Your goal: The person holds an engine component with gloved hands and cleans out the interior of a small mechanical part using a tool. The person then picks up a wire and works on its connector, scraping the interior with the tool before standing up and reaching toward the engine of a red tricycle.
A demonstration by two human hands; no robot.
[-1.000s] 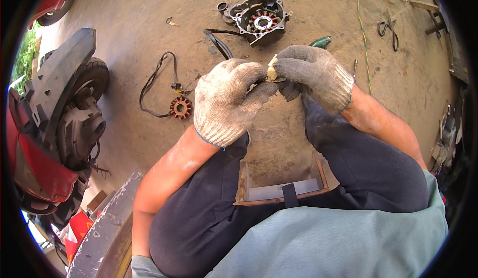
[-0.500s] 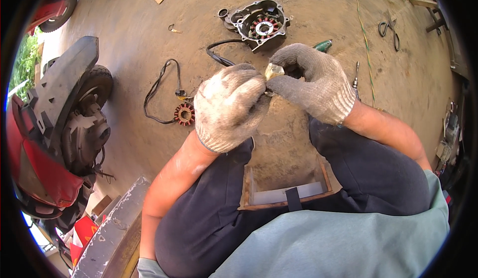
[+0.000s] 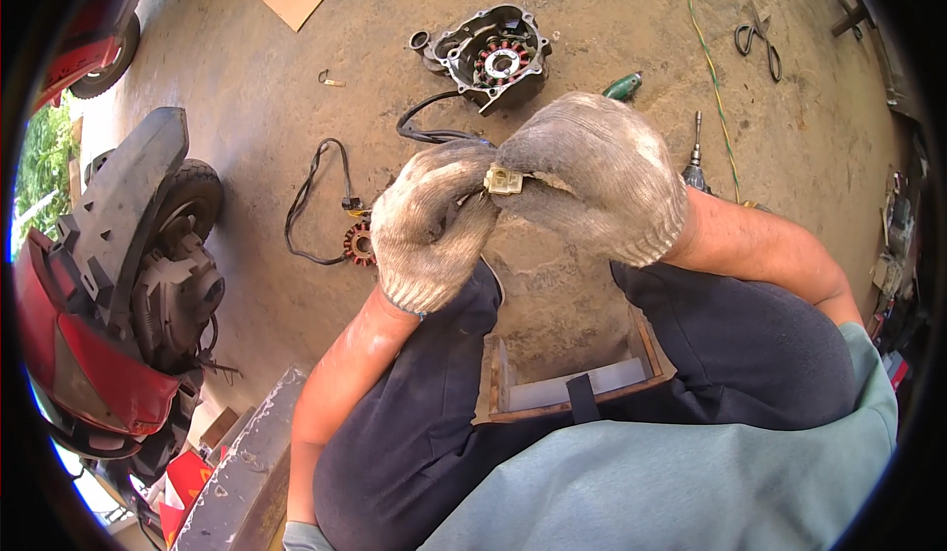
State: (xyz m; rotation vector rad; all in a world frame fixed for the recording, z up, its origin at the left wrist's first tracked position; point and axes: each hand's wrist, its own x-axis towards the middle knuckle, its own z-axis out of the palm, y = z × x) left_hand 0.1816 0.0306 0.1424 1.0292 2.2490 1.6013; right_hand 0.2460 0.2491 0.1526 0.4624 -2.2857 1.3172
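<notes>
Pale connector [image 3: 505, 181] sits in the gloved right hand's [image 3: 602, 181] narrow grip, with the gloved left hand [image 3: 434, 220] at its edge (what that grip holds cannot be told). Close fingertip handling appears under way, the next move seemingly calling for steadiness; bare floor [image 3: 547, 304] opens below, engine casing [image 3: 541, 53] beyond.

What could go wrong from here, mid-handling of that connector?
1. The small pale connector sits at the fingertips of the gloved left hand and right hand; the thick knit may dull feel, so the grip could slip.
2. A black cable runs from the metal housing toward the hands; if it's attached to the connector, pulling could strain it.
3. The loose coil ring on the floor could get kicked.
</notes>
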